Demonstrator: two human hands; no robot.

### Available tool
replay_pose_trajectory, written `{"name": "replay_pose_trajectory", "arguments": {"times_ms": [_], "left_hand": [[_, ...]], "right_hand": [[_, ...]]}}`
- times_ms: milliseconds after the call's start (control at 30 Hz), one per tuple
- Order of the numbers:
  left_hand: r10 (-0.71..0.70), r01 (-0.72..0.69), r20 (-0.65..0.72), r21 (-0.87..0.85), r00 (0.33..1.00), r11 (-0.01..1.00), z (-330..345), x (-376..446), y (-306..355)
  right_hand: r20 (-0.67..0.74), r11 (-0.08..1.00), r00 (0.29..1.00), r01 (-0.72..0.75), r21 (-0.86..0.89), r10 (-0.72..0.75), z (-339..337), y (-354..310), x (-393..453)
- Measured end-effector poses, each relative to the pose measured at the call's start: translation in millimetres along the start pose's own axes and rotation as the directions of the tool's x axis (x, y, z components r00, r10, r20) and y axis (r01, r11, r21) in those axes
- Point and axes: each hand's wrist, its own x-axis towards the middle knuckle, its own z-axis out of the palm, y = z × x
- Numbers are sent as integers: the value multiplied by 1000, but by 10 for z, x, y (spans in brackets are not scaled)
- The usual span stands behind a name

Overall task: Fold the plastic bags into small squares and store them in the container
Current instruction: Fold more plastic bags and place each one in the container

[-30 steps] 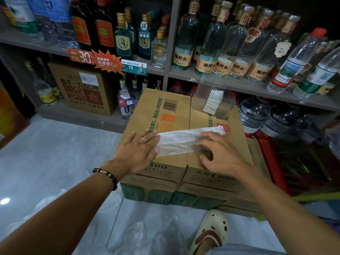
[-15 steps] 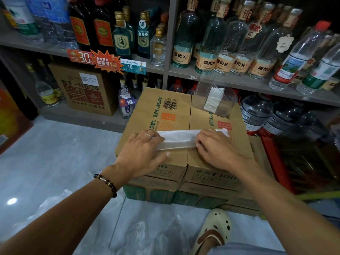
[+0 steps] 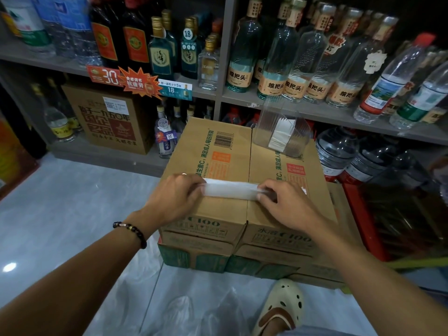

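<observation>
Plastic bag [image 3: 230, 189] number whatever is about halfway through its fold, I'd say. Right now it's a long narrow white strip lying flat across the seam between the two cardboard boxes [image 3: 218, 151], which are basically doing the job of a worktop. So the lengthwise folds look done, but it still has to be folded end over end before it counts as a small square.

Left hand [image 3: 177, 197] sits on the strip's left end, fingers curled down over it, though I can't tell if it's pinching or just pressing. Right hand [image 3: 286, 202] has its fingers bent onto the right end, and it looks like the tips are nipping the edge.

The clear container [image 3: 282, 132] is at the back of the right box, well apart from the hands, with a stack of white folded squares already inside, so a few are finished and stored.

Still to go: more loose bags [image 3: 184, 311] are lying crumpled on the floor by the shoe [image 3: 282, 304]. Hard to count them, they're see-through.
</observation>
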Motion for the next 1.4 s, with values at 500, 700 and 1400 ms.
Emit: {"name": "replay_pose_trajectory", "arguments": {"times_ms": [500,700,1400], "left_hand": [[106,-119,55,393,993,912,262,-149,-79],[76,-117,109,435,991,893,267,-148,-80],[45,-116,170,434,984,894,240,-143,-54]], "right_hand": [[-27,937,961,-262,229,275,75,-40,203],[-178,930,967,-229,-287,183,72,-105,168],[294,936,953,40,-351,69,298,106,-132]]}}
